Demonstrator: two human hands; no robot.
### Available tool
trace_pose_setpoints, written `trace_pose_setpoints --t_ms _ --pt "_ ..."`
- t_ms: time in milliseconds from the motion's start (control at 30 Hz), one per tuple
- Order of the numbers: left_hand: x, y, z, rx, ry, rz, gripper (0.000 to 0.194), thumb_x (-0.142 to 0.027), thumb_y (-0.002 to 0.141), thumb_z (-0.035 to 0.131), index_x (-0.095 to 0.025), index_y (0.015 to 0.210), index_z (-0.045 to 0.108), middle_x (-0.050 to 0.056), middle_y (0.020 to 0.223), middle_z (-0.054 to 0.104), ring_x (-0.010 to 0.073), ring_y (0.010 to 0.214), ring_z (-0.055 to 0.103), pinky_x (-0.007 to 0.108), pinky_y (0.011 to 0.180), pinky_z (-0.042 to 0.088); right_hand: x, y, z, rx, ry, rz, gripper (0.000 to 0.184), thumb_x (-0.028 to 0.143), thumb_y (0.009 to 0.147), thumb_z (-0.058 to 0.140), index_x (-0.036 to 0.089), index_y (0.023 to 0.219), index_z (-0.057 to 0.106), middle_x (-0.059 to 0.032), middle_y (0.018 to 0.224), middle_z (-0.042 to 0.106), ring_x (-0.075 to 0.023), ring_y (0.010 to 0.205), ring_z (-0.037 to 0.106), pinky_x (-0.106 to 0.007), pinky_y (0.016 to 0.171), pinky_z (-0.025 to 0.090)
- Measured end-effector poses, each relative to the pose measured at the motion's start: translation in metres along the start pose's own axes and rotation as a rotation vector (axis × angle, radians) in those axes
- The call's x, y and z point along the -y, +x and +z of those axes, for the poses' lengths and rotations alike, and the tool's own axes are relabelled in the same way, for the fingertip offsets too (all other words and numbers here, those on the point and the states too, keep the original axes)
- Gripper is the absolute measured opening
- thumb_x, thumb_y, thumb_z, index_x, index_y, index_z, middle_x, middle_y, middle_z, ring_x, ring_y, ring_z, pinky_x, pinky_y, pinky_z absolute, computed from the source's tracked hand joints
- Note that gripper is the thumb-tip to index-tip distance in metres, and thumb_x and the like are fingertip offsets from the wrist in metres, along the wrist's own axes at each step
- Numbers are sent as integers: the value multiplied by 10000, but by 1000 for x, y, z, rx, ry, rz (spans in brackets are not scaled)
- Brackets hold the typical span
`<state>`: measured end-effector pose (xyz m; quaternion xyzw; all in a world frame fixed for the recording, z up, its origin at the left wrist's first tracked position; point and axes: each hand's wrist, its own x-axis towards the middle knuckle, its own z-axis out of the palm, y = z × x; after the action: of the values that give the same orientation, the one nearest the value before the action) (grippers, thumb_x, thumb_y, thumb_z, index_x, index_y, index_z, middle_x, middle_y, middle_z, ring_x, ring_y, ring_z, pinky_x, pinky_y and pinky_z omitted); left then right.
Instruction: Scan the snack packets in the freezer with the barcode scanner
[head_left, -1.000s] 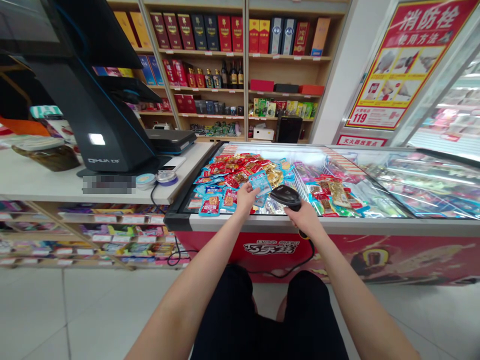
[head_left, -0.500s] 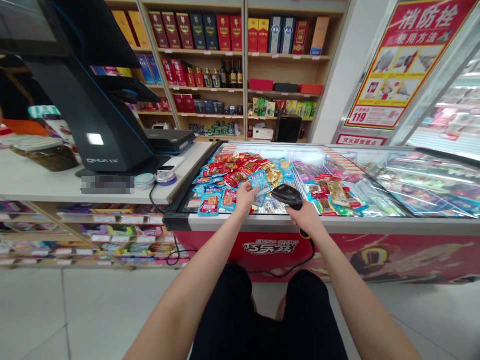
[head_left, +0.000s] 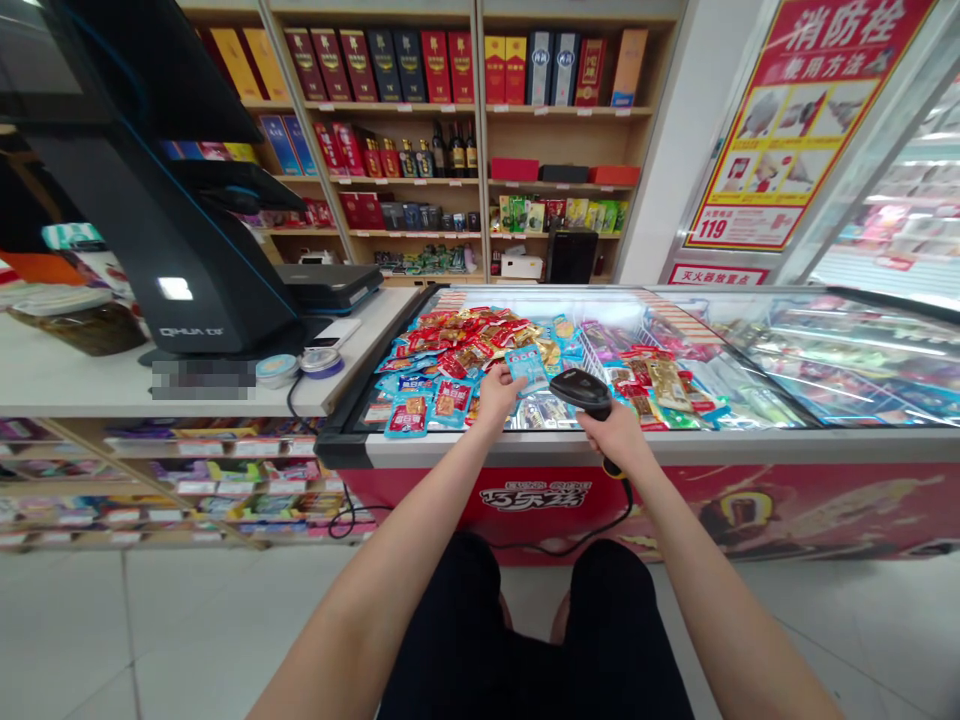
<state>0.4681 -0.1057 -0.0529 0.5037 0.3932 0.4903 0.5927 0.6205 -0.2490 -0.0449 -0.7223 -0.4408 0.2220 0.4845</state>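
My left hand point(head_left: 496, 392) pinches a small light-blue snack packet point(head_left: 526, 366) and holds it up above the glass lid of a chest freezer point(head_left: 525, 448). My right hand point(head_left: 616, 436) grips a black corded barcode scanner point(head_left: 582, 390), whose head points at the packet from the right, a few centimetres away. A heap of red, gold and blue snack packets point(head_left: 457, 355) lies on the lid just beyond and left of my left hand.
A white counter point(head_left: 75, 378) at left carries a black checkout terminal point(head_left: 172, 230), two small round tins point(head_left: 300, 364) and a cable. Shelves of boxed goods and bottles point(head_left: 450, 130) stand behind. More packets point(head_left: 660, 385) lie to the right. A red poster point(head_left: 795, 120) hangs at right.
The view has shifted slightly; both hands stay almost where they were, the packet still held in front of the scanner.
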Motion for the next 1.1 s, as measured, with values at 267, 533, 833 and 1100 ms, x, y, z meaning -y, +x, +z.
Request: trace_pose_setpoints --t_ms 267,533,833,1100 --pt "9 0 58 43 117 -131 789 -27 623 848 -159 1346 559 75 993 712 170 791 688 313 731 611 -25 14 -59 -171 144 96 246 386 681 723 211 668 550 15 450 541 -135 369 484 -262 380 424" --pt "16 15 151 270 250 -33 955 -134 646 885 -167 1510 478 183 1245 676 263 991 709 380 862 596 -53 25 -118 -326 264 133 289 400 647 752 212 582 542 -3 439 535 -128 353 460 -264 348 404" --pt "36 14 186 483 769 333 711 -233 665 870 -193 1345 665 198 1491 582 408 1496 401 519 1241 291 -73 30 -128 -330 317 147 254 393 644 735 203 622 569 20 443 522 -126 350 453 -266 347 411" --pt "35 2 142 345 783 421 579 -217 763 811 -183 1325 676 207 1515 547 378 1479 436 500 1249 291 -70 30 -109 -274 299 178 280 383 642 765 211 604 548 4 443 542 -135 359 470 -269 356 412"
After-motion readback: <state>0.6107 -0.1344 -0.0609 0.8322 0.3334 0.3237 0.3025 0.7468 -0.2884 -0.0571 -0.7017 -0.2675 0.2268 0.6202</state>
